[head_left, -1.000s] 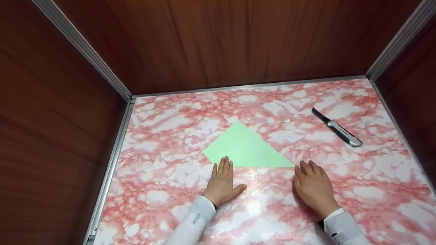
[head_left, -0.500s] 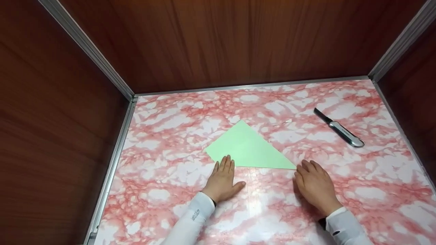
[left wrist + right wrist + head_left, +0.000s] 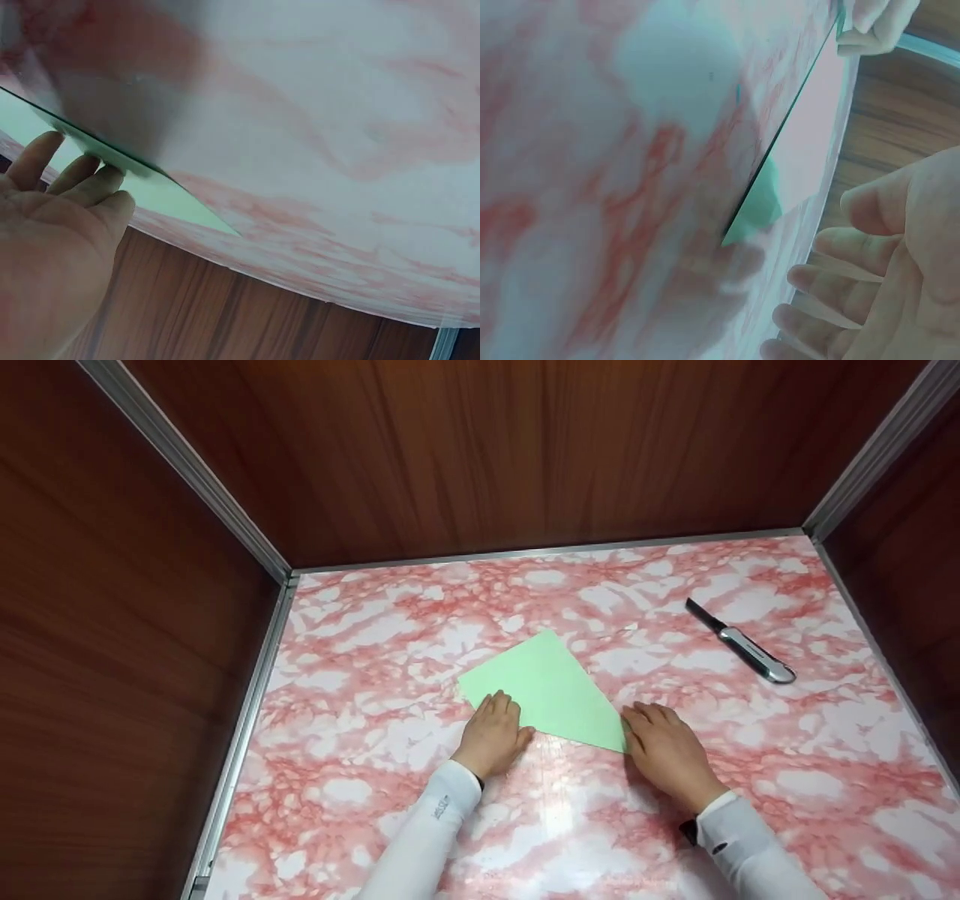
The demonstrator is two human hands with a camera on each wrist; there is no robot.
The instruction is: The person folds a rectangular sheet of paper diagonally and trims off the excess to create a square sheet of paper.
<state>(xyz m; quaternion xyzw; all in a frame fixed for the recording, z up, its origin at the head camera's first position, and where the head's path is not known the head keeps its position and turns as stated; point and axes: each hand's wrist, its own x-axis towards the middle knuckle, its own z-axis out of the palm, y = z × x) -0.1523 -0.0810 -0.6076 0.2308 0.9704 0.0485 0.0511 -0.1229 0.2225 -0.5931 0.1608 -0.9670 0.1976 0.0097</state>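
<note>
A folded sheet of light green paper lies on the table in the head view, turned at a slant with its near edge running down to the right. My left hand rests its slightly bent fingers on the paper's left part, the thumb by the near edge. The fingertips touch the paper in the left wrist view, where the thumb is hidden. My right hand is at the paper's right corner, its fingers loosely extended. From the right wrist view these fingers are spread beside the paper.
A utility knife with its dark blade out lies to the right. Brown wood-grain panels with metal trim enclose the red-and-white marbled tabletop at the back and sides.
The paper has turned clockwise, its far corner shifting right and its right corner coming nearer. My right hand has moved left with it; my left fingers have bent and the thumb has drawn in.
</note>
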